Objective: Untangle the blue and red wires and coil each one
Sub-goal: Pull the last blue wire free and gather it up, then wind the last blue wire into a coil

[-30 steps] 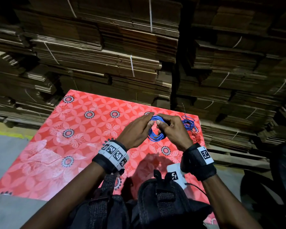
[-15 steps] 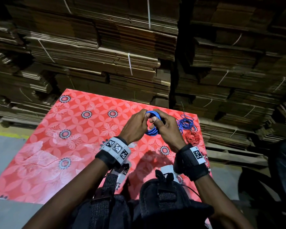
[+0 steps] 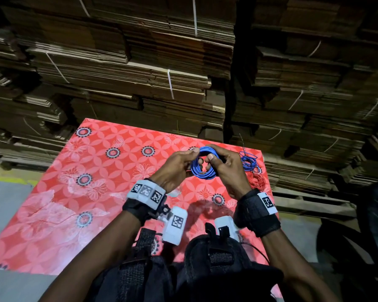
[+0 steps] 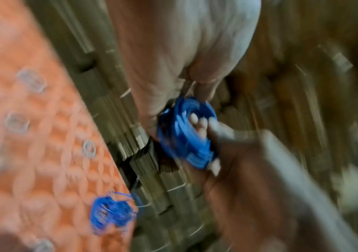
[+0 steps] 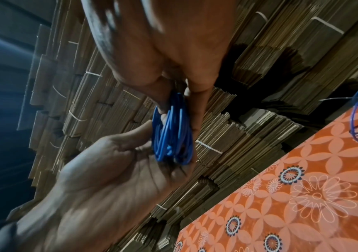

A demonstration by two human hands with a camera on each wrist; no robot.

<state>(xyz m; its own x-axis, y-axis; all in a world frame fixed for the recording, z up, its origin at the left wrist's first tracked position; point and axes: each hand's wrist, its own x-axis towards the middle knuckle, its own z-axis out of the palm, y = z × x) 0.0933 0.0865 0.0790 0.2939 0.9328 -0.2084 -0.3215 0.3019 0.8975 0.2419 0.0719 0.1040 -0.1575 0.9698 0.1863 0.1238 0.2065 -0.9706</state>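
A thick blue wire coil [image 3: 203, 168] hangs above the far right part of the table, held from both sides. My left hand [image 3: 191, 156] pinches its left rim. My right hand [image 3: 212, 159] grips its right rim, thumb on the near side and fingers curled over the top. The left wrist view shows the same blue coil [image 4: 186, 136] blurred, with fingertips poking through its middle. Seen edge-on in the right wrist view, the coil [image 5: 171, 133] sits between both hands. A loose bundle of thin blue wire [image 3: 248, 161] and a red wire bundle [image 3: 256, 180] lie on the table to the right.
The table wears a red flower-patterned cloth [image 3: 96, 192]. Tall stacks of flattened cardboard [image 3: 162, 73] rise right behind it. A black bag [image 3: 205, 269] sits against my chest at the near edge. At the right stands a dark chair [image 3: 375, 225].
Both hands have kept hold of the blue coil and turned it a little between the fingers. The wrists have risen slightly over the table.
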